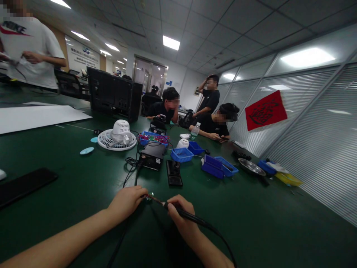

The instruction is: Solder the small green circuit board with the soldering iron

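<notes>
My right hand (182, 214) is closed around the black handle of a soldering iron (192, 217), its cable trailing down toward the bottom edge. The iron's tip points left at a small green circuit board (150, 196) low over the green table; I cannot tell whether they touch. With its fingers pinched together, my left hand (127, 201) is at the board's left side. Thin red wire shows at those fingertips, and the fingers partly hide the board. Beyond the hands stand a black soldering station box (152, 155) and a black iron stand (174, 173).
A white fan part (121, 136) lies at the left behind my hands. Several blue trays (182, 155) stand further back, one with wired boards. A metal bowl (251, 166) and a yellow tray (288, 179) are at the right. Several people are around the table.
</notes>
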Demonstrator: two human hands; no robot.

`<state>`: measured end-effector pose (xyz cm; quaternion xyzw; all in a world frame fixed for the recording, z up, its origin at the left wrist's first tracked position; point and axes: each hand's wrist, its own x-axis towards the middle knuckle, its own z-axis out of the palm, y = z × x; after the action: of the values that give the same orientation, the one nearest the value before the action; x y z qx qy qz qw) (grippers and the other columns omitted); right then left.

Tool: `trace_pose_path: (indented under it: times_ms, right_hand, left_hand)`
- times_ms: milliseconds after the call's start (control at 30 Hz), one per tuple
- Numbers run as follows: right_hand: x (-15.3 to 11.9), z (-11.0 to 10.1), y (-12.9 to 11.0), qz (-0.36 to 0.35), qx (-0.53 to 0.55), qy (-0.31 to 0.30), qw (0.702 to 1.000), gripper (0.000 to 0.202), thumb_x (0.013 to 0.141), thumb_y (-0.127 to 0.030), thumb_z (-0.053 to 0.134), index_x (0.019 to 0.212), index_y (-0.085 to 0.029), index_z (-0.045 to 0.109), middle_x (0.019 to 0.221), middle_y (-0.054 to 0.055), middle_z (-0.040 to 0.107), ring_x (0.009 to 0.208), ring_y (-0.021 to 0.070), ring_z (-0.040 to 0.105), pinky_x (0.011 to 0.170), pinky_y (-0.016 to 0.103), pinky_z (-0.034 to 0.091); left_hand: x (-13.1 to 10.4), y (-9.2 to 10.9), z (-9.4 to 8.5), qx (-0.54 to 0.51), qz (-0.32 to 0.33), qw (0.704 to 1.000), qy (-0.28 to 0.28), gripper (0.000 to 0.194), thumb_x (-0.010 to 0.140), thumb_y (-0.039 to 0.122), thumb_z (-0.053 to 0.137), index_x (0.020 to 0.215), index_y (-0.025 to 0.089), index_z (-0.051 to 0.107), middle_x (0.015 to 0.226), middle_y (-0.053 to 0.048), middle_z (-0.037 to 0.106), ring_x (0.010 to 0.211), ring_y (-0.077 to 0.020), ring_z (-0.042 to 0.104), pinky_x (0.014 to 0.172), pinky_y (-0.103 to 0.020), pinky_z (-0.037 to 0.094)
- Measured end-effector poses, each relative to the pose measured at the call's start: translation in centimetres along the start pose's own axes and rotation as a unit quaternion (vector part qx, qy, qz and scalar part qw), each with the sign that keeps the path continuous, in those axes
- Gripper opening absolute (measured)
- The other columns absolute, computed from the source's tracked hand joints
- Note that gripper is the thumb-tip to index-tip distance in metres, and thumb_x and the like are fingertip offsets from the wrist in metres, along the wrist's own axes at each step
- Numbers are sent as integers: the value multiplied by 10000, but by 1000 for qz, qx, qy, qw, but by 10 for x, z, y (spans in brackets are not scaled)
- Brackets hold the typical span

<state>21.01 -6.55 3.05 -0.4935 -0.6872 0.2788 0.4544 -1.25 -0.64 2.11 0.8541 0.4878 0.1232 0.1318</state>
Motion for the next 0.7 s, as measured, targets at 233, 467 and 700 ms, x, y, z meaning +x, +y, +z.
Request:
trace_pose_path:
  times_ms: [233, 467, 700]
  right_hand:
    - [1, 2, 2, 6, 4, 18, 1000, 113, 811, -246, 560, 730, -173, 588, 602, -20, 541, 538, 135, 525, 521, 222, 401]
    - [2, 5, 9, 9, -11, 21, 1000, 70, 773, -229, 575, 728, -177, 588, 588, -39, 491, 519, 117, 462, 506, 212, 356]
    - [8, 5, 8, 39, 34, 5, 999, 24, 728, -202, 602, 743, -184, 606, 580, -52, 451, 528, 114, 413, 501, 207, 337]
  left_hand:
    - [2, -4, 7, -17, -4, 1000, 8, 230, 882, 197, 433, 965, 259, 638, 943, -7, 682, 887, -182, 629, 746, -256, 418]
    - [0, -2, 6, -27, -11, 999, 13, 220, 868, 199, 430, 933, 251, 634, 947, -7, 696, 902, -182, 634, 756, -259, 421]
    - [2, 1, 6, -24, -31, 999, 22, 219, 885, 233, 410, 906, 246, 628, 922, -13, 701, 887, -183, 638, 746, -263, 423]
